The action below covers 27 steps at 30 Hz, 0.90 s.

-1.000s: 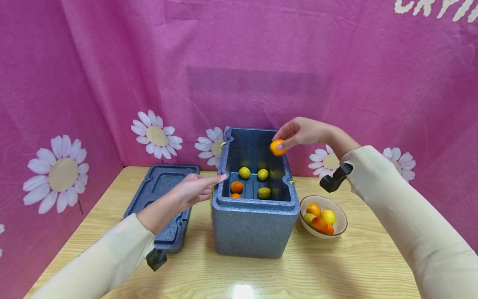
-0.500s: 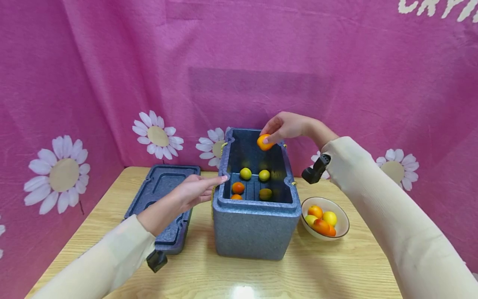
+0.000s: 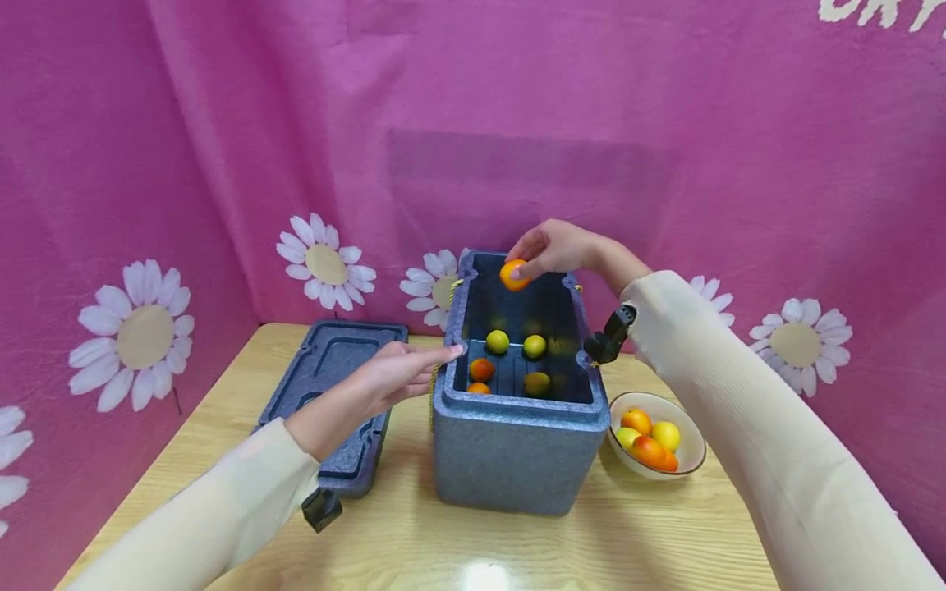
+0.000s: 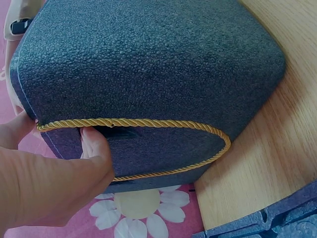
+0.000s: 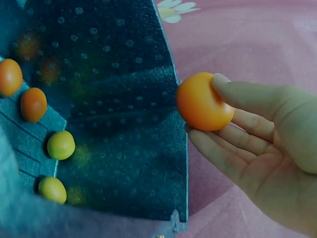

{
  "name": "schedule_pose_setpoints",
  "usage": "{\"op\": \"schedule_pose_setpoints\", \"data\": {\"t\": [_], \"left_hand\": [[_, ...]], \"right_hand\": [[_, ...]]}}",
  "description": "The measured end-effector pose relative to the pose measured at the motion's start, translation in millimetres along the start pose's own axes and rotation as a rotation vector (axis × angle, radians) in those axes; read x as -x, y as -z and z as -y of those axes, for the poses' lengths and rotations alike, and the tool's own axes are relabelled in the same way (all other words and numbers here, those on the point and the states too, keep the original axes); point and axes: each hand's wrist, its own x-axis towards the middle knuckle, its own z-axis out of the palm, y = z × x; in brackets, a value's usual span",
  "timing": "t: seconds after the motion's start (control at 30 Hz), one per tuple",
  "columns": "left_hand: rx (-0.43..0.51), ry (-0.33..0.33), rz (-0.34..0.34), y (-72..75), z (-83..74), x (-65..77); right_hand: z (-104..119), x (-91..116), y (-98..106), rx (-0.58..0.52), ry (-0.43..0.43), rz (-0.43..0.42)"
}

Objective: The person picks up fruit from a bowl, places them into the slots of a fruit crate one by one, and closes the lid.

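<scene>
In the head view, my right hand (image 3: 557,248) pinches an orange (image 3: 513,276) between thumb and fingers, over the far end of a grey foam cooler box (image 3: 513,460). The right wrist view shows the orange (image 5: 204,101) beside the box's wall, the palm turned up beneath it. My left hand (image 3: 399,373) grips the box's left side. Its thumb lies on the rim; its fingertips reach the handle recess by a yellow rope (image 4: 163,123). Inside the box, yellow-green fruits (image 3: 498,341) and orange-red fruits (image 3: 482,369) lie apart on the floor.
A cream bowl (image 3: 695,455) with several fruits stands right of the box. The box's lid (image 3: 343,353) lies flat at the left on the wooden table (image 3: 399,542). A pink cloth (image 3: 517,98) with daisies hangs close behind.
My right hand has carried the orange leftward from the box's right edge to above its opening. The left hand keeps its hold on the box. The head view has shifted slightly.
</scene>
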Motion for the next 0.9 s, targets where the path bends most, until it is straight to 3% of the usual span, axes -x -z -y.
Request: {"op": "schedule_pose_setpoints", "data": {"t": [0.47,0.9], "left_hand": [[0.005,0.019,-0.016,-2.0,-2.3,-1.1],[-0.001,0.009,-0.014,-1.5,-2.3,-1.7]], "right_hand": [[1.5,-16.6,-14.8,-0.085,-0.009,-0.036],[-11.2,-23.5,-21.2,-0.013,-0.079,0.015]]}}
